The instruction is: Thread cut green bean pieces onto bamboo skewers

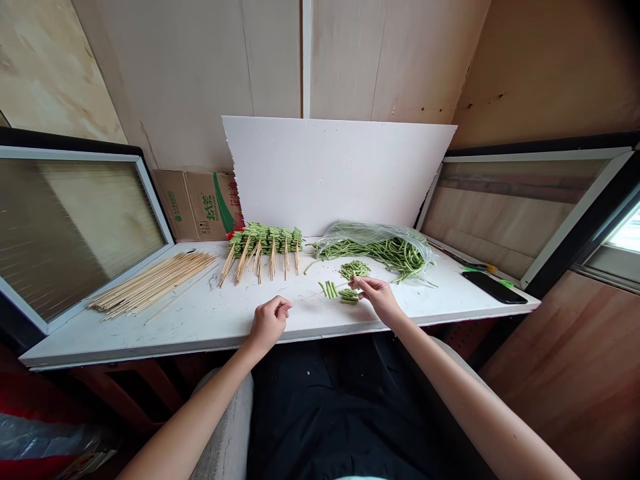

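My left hand (270, 325) is closed near the front edge of the white table, gripping the end of a thin bamboo skewer that shows only faintly. The skewer runs rightward to a few cut green bean pieces (329, 289) lying side by side; whether they are threaded on it is hard to see. Thumb and fingers of my right hand (376, 293) are pinched together just right of these pieces; what they hold is too small to make out. Beside the right fingertips lie more cut bean pieces (349, 296), with a small heap of bean bits (355, 269) behind.
Loose bamboo skewers (155, 283) lie at left. Stacked skewered beans (265, 240) stand behind my left hand. A clear bag of long beans (380, 250) is at the back right, near a black phone (494, 287). A white foam board (335, 173) and a carton (197, 203) line the back.
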Demonstrator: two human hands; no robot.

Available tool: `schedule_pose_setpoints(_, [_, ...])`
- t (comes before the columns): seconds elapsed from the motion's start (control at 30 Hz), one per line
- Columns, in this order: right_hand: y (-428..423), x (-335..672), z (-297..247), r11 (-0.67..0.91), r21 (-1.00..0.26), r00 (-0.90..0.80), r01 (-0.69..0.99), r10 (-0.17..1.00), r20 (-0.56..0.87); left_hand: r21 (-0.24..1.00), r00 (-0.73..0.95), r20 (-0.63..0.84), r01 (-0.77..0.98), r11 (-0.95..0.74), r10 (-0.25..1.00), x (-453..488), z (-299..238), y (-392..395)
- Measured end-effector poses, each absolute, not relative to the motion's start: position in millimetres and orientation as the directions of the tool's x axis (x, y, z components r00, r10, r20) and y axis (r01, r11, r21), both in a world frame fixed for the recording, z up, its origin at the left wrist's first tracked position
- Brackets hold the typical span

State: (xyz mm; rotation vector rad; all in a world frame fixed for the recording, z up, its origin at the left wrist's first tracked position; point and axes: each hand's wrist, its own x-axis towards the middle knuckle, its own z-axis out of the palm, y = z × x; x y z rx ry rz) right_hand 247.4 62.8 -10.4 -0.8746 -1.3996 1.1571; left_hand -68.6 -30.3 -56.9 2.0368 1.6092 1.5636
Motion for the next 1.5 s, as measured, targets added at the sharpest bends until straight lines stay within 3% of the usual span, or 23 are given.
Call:
schedule_pose_setpoints(0.2, [61.2,242.2,-7.2,0.189,-0.966,-0.101,-0.175,0.973,0.208,0.614,-0.095,0.642,0.658,-0.436,0.761,-67.0,-55.8,-31.6])
schedule_pose_setpoints(0.47, [50.7,223.5,-18.0,0.25,-0.962,0.085,-0.107,0.967,0.241,0.684,-0.188,0.631,0.593,-0.425,0.752,-67.1,-53.2,-30.1])
schedule_pose_setpoints(0.77, [36.5,216.1,-16.9,0.347,-0.936,0.1,-0.066,0.935,0.34,0.68,-0.21,0.642,0.6,-0.421,0.738,-65.6,-52.5,-30.8])
schedule_pose_setpoints(0.9, [20.4,202.8,-17.5,0.415,-0.91,0.057,-0.018,0.909,0.413,0.624,-0.124,0.674,0.623,-0.472,0.728,-64.5,-55.9,-31.7])
schedule_pose_setpoints(1.2, [18.0,201.3,0.3,0.353,-0.936,-0.051,-0.006,0.934,0.352,0.673,-0.189,0.665,0.573,-0.468,0.723,-66.4,-51.8,-30.7])
schedule_pose_setpoints(1.33, [51.7,236.3,-1.8,0.468,-0.871,-0.144,0.153,0.882,0.449,0.691,-0.222,0.652,0.568,-0.447,0.725,-67.0,-52.4,-29.9])
schedule_pose_setpoints(1.4, [67.7,252.9,-9.1,0.571,-0.744,-0.207,0.347,0.82,0.533,0.66,-0.2,0.673,0.598,-0.455,0.712,-67.2,-53.6,-30.1])
schedule_pose_setpoints(1.5, [83.6,267.5,-25.2,0.601,-0.522,-0.273,0.605,0.773,0.573,0.563,-0.122,0.724,0.673,-0.479,0.679,-68.0,-55.2,-30.9])
